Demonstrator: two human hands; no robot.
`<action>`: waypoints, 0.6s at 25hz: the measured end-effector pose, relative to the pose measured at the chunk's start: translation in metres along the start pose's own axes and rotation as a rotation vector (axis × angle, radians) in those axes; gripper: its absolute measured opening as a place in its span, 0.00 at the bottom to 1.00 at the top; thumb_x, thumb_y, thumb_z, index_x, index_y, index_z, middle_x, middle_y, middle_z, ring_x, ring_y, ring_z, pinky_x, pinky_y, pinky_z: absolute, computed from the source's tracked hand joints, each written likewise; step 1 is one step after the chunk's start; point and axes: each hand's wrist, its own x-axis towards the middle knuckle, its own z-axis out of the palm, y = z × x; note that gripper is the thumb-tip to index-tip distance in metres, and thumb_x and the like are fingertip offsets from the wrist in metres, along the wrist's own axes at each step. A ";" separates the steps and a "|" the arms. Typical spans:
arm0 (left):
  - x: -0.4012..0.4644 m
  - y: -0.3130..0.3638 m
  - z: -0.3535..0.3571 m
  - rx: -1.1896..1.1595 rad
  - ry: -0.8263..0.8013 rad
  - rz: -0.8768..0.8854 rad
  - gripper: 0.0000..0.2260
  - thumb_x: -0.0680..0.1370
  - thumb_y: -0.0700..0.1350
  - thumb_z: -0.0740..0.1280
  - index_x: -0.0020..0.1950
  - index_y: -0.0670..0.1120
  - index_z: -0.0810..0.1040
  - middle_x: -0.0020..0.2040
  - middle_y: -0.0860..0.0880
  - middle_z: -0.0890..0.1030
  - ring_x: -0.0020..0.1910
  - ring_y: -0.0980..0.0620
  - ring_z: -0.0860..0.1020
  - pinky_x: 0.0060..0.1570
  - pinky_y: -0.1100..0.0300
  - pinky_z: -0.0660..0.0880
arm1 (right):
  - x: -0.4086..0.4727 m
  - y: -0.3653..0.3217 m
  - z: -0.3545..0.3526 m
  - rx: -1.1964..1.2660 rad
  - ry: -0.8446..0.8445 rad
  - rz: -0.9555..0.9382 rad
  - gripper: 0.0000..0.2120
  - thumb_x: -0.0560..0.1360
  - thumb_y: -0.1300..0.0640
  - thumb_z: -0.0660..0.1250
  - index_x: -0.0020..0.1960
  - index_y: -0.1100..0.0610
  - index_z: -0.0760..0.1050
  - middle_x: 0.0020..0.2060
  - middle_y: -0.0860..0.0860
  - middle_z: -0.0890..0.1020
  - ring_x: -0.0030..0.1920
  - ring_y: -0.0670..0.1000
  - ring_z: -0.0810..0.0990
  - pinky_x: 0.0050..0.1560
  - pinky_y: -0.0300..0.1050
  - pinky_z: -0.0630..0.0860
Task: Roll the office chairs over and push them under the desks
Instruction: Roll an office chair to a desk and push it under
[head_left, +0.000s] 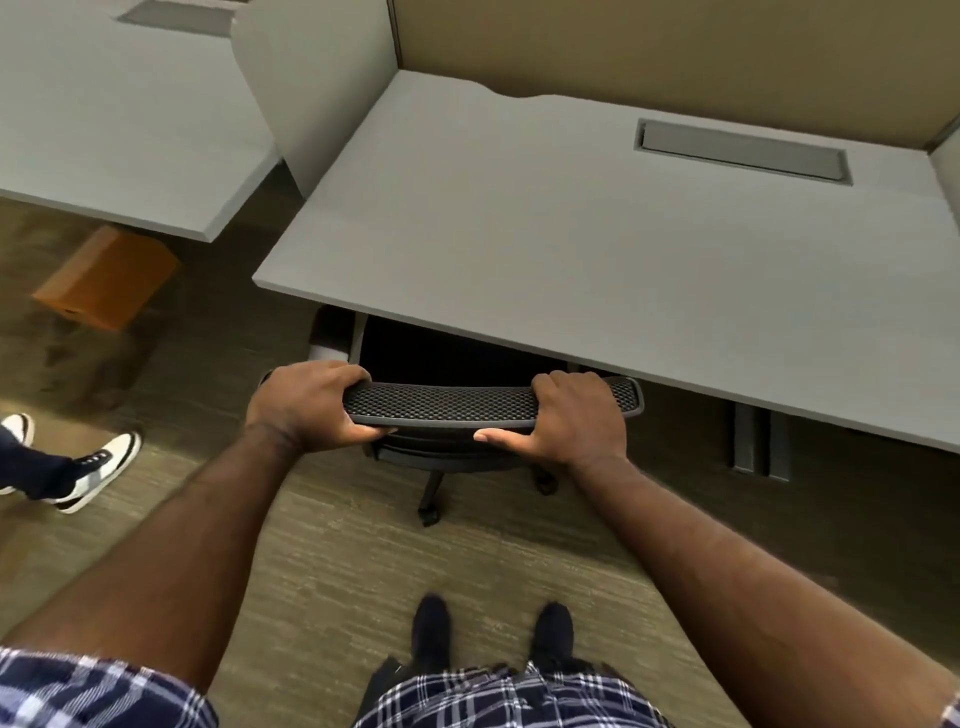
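At the far left a second person's sneakers (98, 470) stand on the carpet, and an orange box (106, 278) sits on the floor under the neighbouring desk (119, 140).

The left hand (306, 405) has its grip clamped on the left end of the chair's mesh backrest (441, 402), fingers curled over the top and thumb beneath. The office chair (447, 441) is already mostly tucked in: its seat is dark and hidden beneath the near edge of the grey desk (597, 249), with only the backrest top, one armrest (332, 332) and a couple of casters (428, 514) showing.

The right hand (576, 421) grips the backrest near its right end the same way.

I judge this the final push of this chair; next likely comes a short straight shove, then letting go and fetching another chair.

No brand, label or writing is legible anywhere.
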 end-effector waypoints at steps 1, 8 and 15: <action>0.004 -0.011 -0.002 0.000 -0.006 0.019 0.30 0.61 0.73 0.62 0.52 0.55 0.80 0.45 0.55 0.82 0.43 0.52 0.80 0.38 0.59 0.70 | 0.003 -0.010 0.000 -0.007 0.001 0.022 0.43 0.62 0.14 0.46 0.40 0.53 0.72 0.35 0.52 0.76 0.38 0.55 0.74 0.44 0.52 0.70; 0.029 -0.074 -0.009 0.003 -0.046 0.106 0.28 0.62 0.67 0.72 0.55 0.52 0.81 0.48 0.53 0.83 0.46 0.49 0.81 0.42 0.56 0.75 | 0.021 -0.068 0.000 -0.030 -0.028 0.149 0.45 0.62 0.15 0.45 0.43 0.55 0.75 0.38 0.54 0.78 0.41 0.58 0.75 0.48 0.53 0.70; 0.040 -0.098 -0.013 -0.002 -0.074 0.159 0.28 0.63 0.66 0.73 0.57 0.53 0.80 0.49 0.53 0.82 0.47 0.49 0.80 0.43 0.56 0.74 | 0.024 -0.092 0.002 -0.026 -0.017 0.194 0.44 0.64 0.16 0.47 0.47 0.55 0.76 0.41 0.54 0.78 0.44 0.57 0.75 0.50 0.53 0.70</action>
